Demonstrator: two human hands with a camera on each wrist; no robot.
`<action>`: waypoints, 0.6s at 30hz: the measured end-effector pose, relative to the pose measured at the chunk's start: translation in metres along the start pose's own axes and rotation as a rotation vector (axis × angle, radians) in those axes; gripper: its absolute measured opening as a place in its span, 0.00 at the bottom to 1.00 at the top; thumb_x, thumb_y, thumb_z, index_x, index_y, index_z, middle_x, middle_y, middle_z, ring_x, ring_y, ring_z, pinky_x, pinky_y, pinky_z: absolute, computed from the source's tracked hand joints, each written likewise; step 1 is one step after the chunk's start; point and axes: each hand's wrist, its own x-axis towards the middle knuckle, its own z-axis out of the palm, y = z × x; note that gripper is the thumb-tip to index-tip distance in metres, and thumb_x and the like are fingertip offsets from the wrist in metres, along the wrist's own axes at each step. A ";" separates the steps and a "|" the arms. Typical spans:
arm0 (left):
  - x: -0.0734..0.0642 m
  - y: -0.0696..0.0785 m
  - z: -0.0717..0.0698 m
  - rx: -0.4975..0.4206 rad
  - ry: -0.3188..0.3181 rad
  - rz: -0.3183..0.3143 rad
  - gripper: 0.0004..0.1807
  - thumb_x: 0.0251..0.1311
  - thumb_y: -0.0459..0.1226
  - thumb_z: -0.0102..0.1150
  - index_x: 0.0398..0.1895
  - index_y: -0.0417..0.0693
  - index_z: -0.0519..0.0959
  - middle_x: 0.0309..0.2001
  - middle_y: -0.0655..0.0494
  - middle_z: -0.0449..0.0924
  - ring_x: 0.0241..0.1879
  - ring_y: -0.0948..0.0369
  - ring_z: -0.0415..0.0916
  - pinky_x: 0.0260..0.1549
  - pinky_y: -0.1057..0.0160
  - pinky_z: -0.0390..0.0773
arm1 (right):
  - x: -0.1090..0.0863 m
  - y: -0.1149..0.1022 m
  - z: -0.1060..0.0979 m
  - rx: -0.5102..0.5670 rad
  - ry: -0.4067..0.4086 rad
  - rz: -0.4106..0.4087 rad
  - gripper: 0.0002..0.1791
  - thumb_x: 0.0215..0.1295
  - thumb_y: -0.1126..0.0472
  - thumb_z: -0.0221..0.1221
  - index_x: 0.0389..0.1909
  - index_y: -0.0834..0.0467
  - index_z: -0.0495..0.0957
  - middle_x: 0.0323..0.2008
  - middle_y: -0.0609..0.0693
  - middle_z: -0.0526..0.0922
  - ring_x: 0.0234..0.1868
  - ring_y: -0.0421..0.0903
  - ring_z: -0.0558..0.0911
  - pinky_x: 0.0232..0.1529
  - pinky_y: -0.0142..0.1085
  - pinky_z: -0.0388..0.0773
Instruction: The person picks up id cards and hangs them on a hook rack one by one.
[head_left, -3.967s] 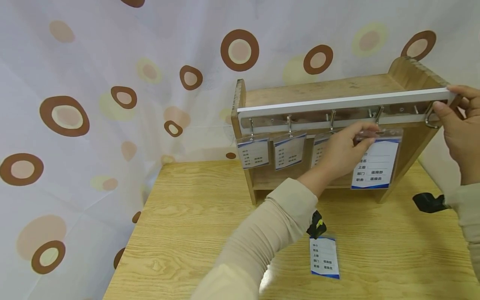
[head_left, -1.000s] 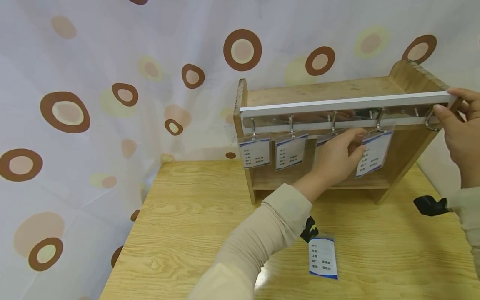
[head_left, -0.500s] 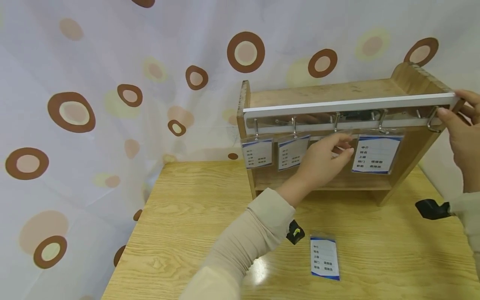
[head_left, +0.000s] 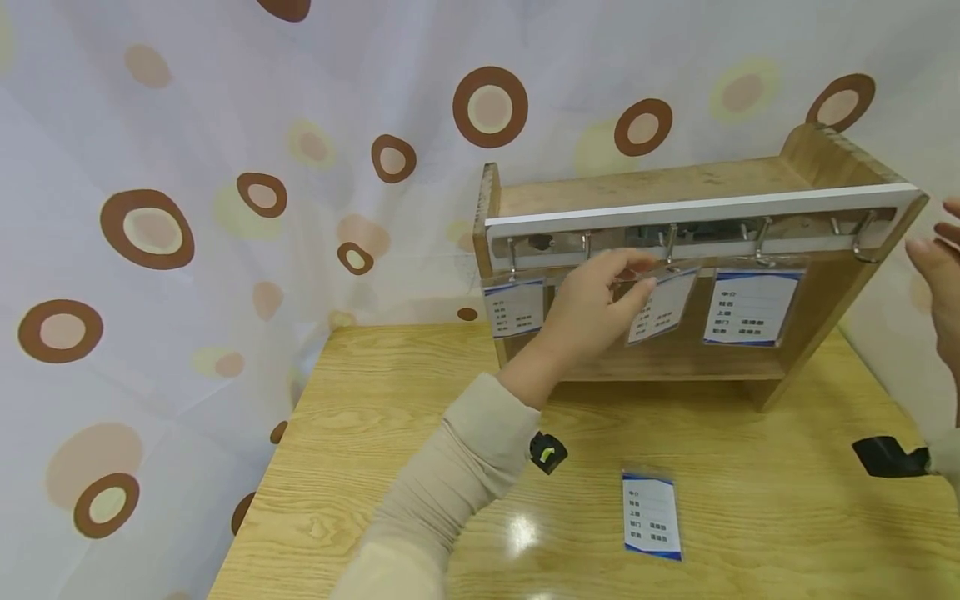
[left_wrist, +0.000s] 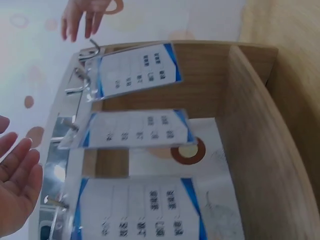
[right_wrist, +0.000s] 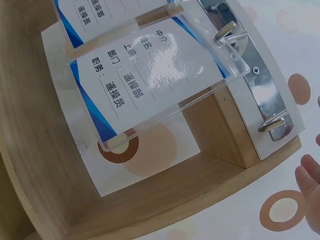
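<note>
My left hand (head_left: 585, 308) is in front of the hook rail (head_left: 693, 233), its fingers relaxed and holding nothing; the left wrist view shows the fingers (left_wrist: 20, 165) spread apart beside the rail. Near its fingertips a badge in a clear sleeve (head_left: 663, 308) hangs tilted from the middle hook. Another badge (head_left: 753, 307) hangs from the hook to its right, and one more (head_left: 513, 308) from the leftmost hook. The badge between them is mostly hidden behind my left hand. My right hand (head_left: 941, 283) is off the rack's right end, fingers loose, near the bare rightmost hook (head_left: 864, 237).
The wooden rack (head_left: 645, 179) carries the rail along its front and stands at the back of the wood-grain table (head_left: 375, 433). A loose badge (head_left: 651, 515) lies on the table in front. A patterned curtain (head_left: 322, 83) hangs behind.
My left hand has let go of the badge on the fourth hook and moved left along the rail. That badge now hangs facing forward. My right hand has released the rack's end and drawn away right.
</note>
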 end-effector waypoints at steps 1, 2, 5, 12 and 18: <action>0.000 0.000 -0.004 0.023 0.009 0.008 0.15 0.60 0.39 0.47 0.49 0.46 0.71 0.45 0.59 0.72 0.44 0.69 0.66 0.41 0.77 0.65 | -0.002 0.000 -0.001 -0.001 -0.007 -0.007 0.22 0.59 0.70 0.49 0.55 0.55 0.66 0.55 0.42 0.64 0.54 0.42 0.63 0.57 0.31 0.53; -0.001 0.000 -0.008 0.040 0.020 0.014 0.15 0.60 0.39 0.48 0.49 0.46 0.71 0.46 0.59 0.72 0.45 0.68 0.66 0.42 0.77 0.64 | -0.004 -0.001 -0.003 -0.004 -0.012 -0.012 0.22 0.59 0.71 0.49 0.55 0.55 0.65 0.55 0.42 0.64 0.55 0.42 0.63 0.57 0.31 0.52; -0.002 -0.002 -0.019 0.060 0.068 0.035 0.14 0.59 0.38 0.48 0.47 0.45 0.72 0.45 0.57 0.72 0.46 0.66 0.66 0.42 0.75 0.65 | -0.011 -0.002 -0.005 -0.005 -0.023 -0.022 0.22 0.59 0.70 0.49 0.56 0.56 0.65 0.54 0.41 0.64 0.55 0.42 0.62 0.58 0.31 0.52; -0.009 -0.009 -0.042 0.115 0.151 0.077 0.12 0.58 0.37 0.50 0.45 0.44 0.74 0.45 0.56 0.73 0.47 0.65 0.66 0.46 0.75 0.61 | -0.029 -0.008 -0.006 -0.019 -0.015 0.016 0.23 0.58 0.72 0.50 0.56 0.56 0.65 0.52 0.40 0.65 0.53 0.40 0.64 0.56 0.28 0.54; -0.015 -0.018 -0.061 0.168 0.212 0.140 0.13 0.56 0.36 0.51 0.45 0.42 0.73 0.46 0.54 0.74 0.48 0.63 0.65 0.48 0.72 0.60 | -0.046 -0.013 -0.004 -0.010 -0.046 0.051 0.24 0.56 0.77 0.48 0.54 0.58 0.68 0.53 0.45 0.67 0.51 0.39 0.67 0.53 0.26 0.60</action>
